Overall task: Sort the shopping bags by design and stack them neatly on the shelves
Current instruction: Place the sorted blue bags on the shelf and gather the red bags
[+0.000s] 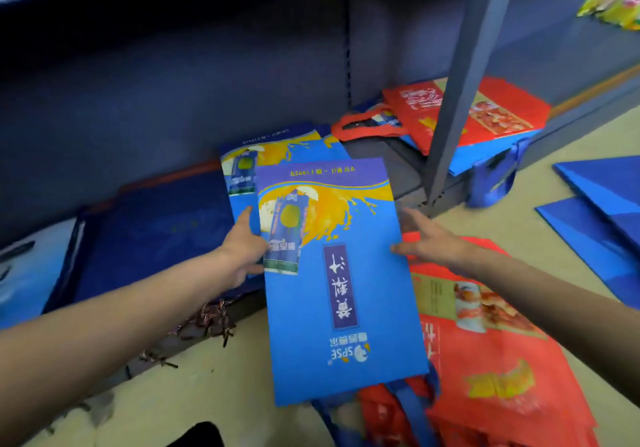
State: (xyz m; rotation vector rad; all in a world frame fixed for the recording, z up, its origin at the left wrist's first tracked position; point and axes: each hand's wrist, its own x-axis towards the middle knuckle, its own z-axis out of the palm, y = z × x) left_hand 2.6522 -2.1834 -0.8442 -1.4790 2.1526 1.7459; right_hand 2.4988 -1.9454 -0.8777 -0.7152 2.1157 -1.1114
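Lying nearest, at 5 o'clock: red non-woven shopping bags (498,370), loose pile on floor. Centre: blue flat shopping bag with orange splash print (332,273), being held at both side edges; left hand (242,249) gripping its left edge with thumb on top, right hand (426,238) touching the right edge, fingers partly hidden, hold unclear. At 12 o'clock: matching blue splash-print bag (242,166) resting on the grey bottom shelf (405,172). Step in hand, judged: carrying a like design onto its stack; next move calling for squaring edges over the lower bag. At 1 o'clock: grey upright shelf post (460,100) crowding the right side; open room showing leftward
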